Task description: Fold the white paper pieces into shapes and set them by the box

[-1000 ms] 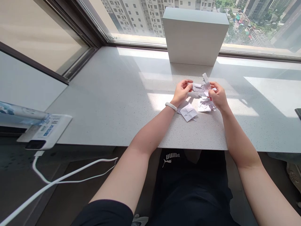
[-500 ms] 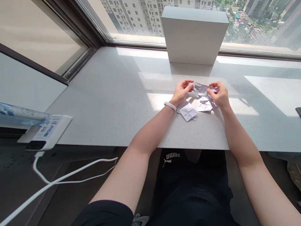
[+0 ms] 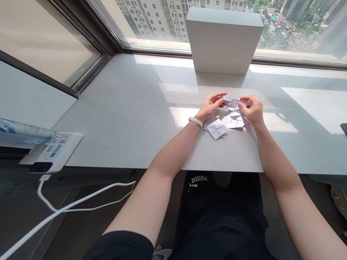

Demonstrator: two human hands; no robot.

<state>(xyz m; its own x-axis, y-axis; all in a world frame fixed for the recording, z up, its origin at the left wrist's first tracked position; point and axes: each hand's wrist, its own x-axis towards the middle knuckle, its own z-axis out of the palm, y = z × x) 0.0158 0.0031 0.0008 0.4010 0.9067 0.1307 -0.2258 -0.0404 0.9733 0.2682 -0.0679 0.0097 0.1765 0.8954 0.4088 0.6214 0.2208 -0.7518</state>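
Together, the bare left hand [image 3: 210,108] and the bare right hand [image 3: 253,111] hold a narrow folded strip of white paper [image 3: 231,100] between them above the speckled pale countertop [image 3: 130,130], thumb and fingers of each pinching it near one end. Just nearer the body lies a loose heap of folded white paper pieces [image 3: 235,122]; left of that, a flat square of folded white paper [image 3: 217,129] rests near the white wristband [image 3: 195,121]. Beyond both hands stands a large plain pale-grey box [image 3: 223,45]

"PUMA", upside down: black clothing [image 3: 217,213] | barcode, blue lettering too small to read: white device [image 3: 63,148]
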